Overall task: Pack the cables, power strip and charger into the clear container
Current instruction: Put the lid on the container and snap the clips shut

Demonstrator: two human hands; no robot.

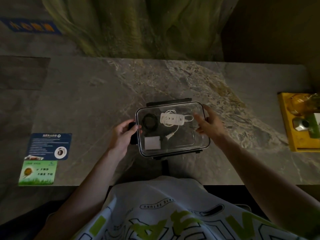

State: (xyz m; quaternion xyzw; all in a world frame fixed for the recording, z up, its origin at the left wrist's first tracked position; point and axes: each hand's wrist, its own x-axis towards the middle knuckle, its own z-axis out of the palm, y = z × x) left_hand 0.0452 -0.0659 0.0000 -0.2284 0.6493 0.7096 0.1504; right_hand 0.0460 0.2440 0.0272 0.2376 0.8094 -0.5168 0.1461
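The yellow tray at the worktop's right edge runs off the picture; print on the blue card is too small to read. The left hand hides most of the black clip it grips, and the dim coil inside the clear container is perhaps a cable.

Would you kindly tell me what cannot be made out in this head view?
Head view: the left latch, covered by the left hand; fastened or not is unclear.
Head view: the blue card, print too small and dim.
Head view: the yellow box, cut by the right edge.
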